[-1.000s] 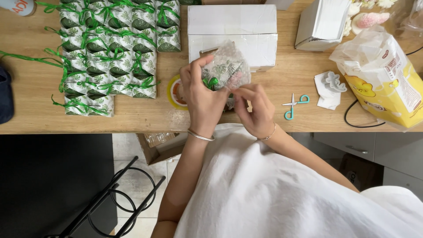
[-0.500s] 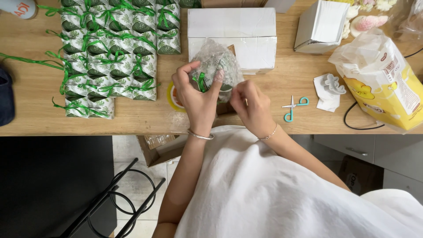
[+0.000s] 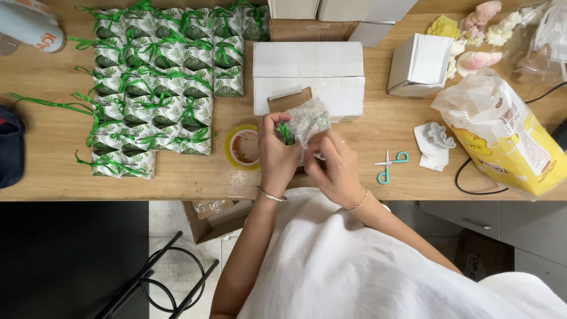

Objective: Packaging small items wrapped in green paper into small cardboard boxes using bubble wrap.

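My left hand (image 3: 277, 155) grips a small clear plastic pouch (image 3: 307, 121) with a green ribbon at its neck, held above the wooden table's front edge. My right hand (image 3: 331, 164) pinches the pouch's lower side, fingers curled against it. Both hands sit just in front of a long white box (image 3: 307, 77). A roll of yellow tape (image 3: 242, 147) lies right beside my left hand.
Several green-ribboned gift packets (image 3: 159, 77) fill the table's left half. Teal scissors (image 3: 390, 165) lie to the right, near a white mould (image 3: 434, 142), a yellow bag (image 3: 502, 136) and a small white box (image 3: 419, 65). An open carton (image 3: 215, 215) sits under the table edge.
The pouch has come lower and turned between my hands. My right hand has moved up onto it from beside it.
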